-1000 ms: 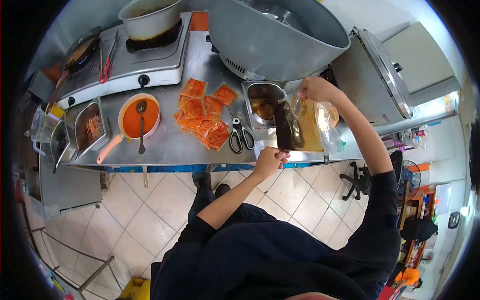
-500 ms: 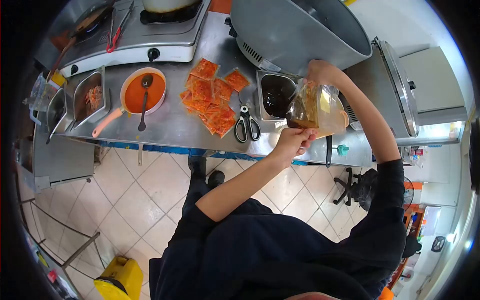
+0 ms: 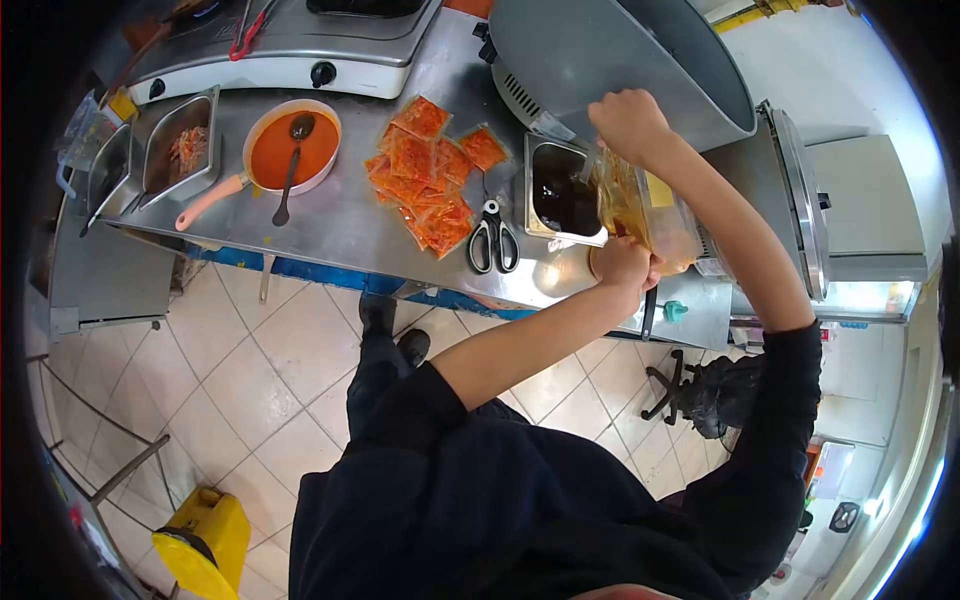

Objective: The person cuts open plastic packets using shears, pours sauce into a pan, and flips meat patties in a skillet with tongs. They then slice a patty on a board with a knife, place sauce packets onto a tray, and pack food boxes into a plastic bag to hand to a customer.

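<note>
My left hand (image 3: pixel 625 263) is closed on the lower end of a clear plastic bag (image 3: pixel 622 205) with brown liquid inside. Above it, my right hand (image 3: pixel 630 122) is closed at the bag's upper end. The bag hangs tilted beside the right rim of a steel container (image 3: pixel 562 190) that holds dark liquid. Behind the bag stands a translucent plastic container (image 3: pixel 675 225), partly hidden. Black-handled scissors (image 3: pixel 492 240) lie left of my left hand, next to a pile of sealed packets (image 3: pixel 425 175) with orange-red contents.
A pan of orange sauce (image 3: pixel 290 160) with a spoon sits left of the packets. Further left are steel trays (image 3: pixel 180 150). A stove (image 3: pixel 270 65) is at the back left, a large grey pot (image 3: pixel 610 60) at the back right. A yellow bucket (image 3: pixel 215 540) stands on the floor.
Both hands and the bag have shifted; the right hand is higher and the left hand further right. The bag looks more stretched and upright. The whole view has shifted slightly.
</note>
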Tool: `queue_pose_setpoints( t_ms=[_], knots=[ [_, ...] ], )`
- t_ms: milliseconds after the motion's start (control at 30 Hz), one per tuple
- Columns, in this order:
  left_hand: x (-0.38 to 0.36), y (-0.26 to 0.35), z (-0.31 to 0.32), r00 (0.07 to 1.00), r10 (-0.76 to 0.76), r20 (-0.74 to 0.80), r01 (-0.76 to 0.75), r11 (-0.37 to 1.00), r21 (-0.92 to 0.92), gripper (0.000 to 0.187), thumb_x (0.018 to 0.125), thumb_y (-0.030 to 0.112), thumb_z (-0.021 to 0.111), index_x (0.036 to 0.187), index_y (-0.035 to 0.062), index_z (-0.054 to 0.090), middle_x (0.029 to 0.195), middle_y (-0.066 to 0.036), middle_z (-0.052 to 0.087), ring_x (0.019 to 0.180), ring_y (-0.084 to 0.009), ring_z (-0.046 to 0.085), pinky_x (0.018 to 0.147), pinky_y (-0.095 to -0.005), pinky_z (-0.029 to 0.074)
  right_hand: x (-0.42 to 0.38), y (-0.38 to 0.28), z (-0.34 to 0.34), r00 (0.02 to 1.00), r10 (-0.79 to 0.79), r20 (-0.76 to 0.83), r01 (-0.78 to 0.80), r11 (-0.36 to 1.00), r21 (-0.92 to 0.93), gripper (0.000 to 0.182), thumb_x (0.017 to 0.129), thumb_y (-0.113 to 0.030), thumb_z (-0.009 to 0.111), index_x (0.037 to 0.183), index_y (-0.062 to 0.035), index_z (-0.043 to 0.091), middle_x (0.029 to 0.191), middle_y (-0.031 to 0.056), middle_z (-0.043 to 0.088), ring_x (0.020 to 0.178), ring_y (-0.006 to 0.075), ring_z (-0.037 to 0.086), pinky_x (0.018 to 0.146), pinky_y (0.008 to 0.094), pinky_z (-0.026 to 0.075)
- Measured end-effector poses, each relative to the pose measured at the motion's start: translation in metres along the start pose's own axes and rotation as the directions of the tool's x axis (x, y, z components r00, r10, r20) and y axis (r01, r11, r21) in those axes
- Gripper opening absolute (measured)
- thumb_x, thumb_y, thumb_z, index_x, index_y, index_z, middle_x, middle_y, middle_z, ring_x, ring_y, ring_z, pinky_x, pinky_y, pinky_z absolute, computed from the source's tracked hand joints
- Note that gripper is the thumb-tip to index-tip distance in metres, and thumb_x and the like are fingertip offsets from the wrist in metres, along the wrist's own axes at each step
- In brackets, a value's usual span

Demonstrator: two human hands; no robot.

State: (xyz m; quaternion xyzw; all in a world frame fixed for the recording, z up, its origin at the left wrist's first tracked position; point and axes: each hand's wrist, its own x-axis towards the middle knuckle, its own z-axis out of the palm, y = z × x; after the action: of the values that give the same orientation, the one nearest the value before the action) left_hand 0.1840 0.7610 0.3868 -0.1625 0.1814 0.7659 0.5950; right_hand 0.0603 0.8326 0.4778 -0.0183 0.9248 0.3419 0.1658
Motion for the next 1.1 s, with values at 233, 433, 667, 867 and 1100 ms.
queue_pose_setpoints(
  t_ms=[233, 433, 667, 867, 1100],
  knots=[
    [0.008, 0.000, 0.014, 0.998, 0.055, 0.039, -0.055, 0.998, -0.010, 0.006, 0.084, 0.009, 0.058, 0.088, 0.0094, 0.054, 0.072, 0.002, 0.052, 0.057, -0.0035, 0.042, 0.045, -0.0177, 0.032, 0.018, -0.014, -0.004, 0.955, -0.267, -0.129, 0.243, 0.954, -0.178, 0.014, 0.067, -0.019, 0.071, 0.066, -0.0075, 0.064, 0.068, 0.0109, 0.064, 0.070, 0.0284, 0.065, 0.062, 0.0362, 0.050],
    [0.073, -0.023, -0.033, 0.993, 0.117, -0.020, -0.109, 0.970, 0.217, 0.007, 0.083, 0.010, 0.060, 0.089, 0.0115, 0.057, 0.073, 0.000, 0.056, 0.058, -0.0050, 0.050, 0.045, -0.0196, 0.038, -0.018, -0.011, 0.008, 0.967, 0.054, -0.248, -0.022, 0.991, 0.129, 0.014, 0.075, -0.017, 0.062, 0.079, -0.0042, 0.060, 0.081, 0.0161, 0.063, 0.081, 0.0322, 0.062, 0.069, 0.0414, 0.050],
    [-0.010, 0.039, -0.150, 0.951, -0.237, 0.198, 0.019, 0.685, 0.728, 0.049, 0.084, 0.030, 0.061, 0.129, 0.0151, 0.047, 0.103, -0.006, 0.060, 0.087, -0.0170, 0.060, 0.070, -0.0326, 0.051, -0.146, -0.055, 0.017, 0.740, 0.637, -0.215, -0.453, 0.709, 0.541, 0.013, 0.087, -0.020, 0.051, 0.090, -0.0117, 0.060, 0.080, 0.0155, 0.062, 0.074, 0.0363, 0.059, 0.061, 0.0446, 0.045],
    [-0.222, 0.108, -0.297, 0.995, -0.019, -0.098, 0.088, 0.637, 0.766, 0.047, 0.087, 0.033, 0.057, 0.129, 0.0128, 0.049, 0.114, -0.004, 0.059, 0.099, -0.0161, 0.055, 0.074, -0.0276, 0.043, -0.162, -0.097, -0.064, 0.644, 0.459, -0.612, -0.153, 0.861, 0.486, 0.016, 0.086, -0.011, 0.054, 0.098, -0.0056, 0.064, 0.091, 0.0072, 0.066, 0.073, 0.0264, 0.059, 0.065, 0.0362, 0.047],
    [-0.486, 0.112, -0.471, 0.607, 0.657, -0.446, -0.182, 0.662, 0.727, 0.040, 0.090, 0.023, 0.051, 0.128, 0.0101, 0.049, 0.109, -0.008, 0.060, 0.094, -0.0139, 0.055, 0.082, -0.0282, 0.044, -0.082, -0.259, -0.216, 0.550, 0.369, -0.749, 0.258, 0.778, 0.573, 0.018, 0.089, -0.011, 0.054, 0.101, -0.0020, 0.063, 0.093, 0.0125, 0.065, 0.080, 0.0287, 0.061, 0.072, 0.0351, 0.048]
  ],
)
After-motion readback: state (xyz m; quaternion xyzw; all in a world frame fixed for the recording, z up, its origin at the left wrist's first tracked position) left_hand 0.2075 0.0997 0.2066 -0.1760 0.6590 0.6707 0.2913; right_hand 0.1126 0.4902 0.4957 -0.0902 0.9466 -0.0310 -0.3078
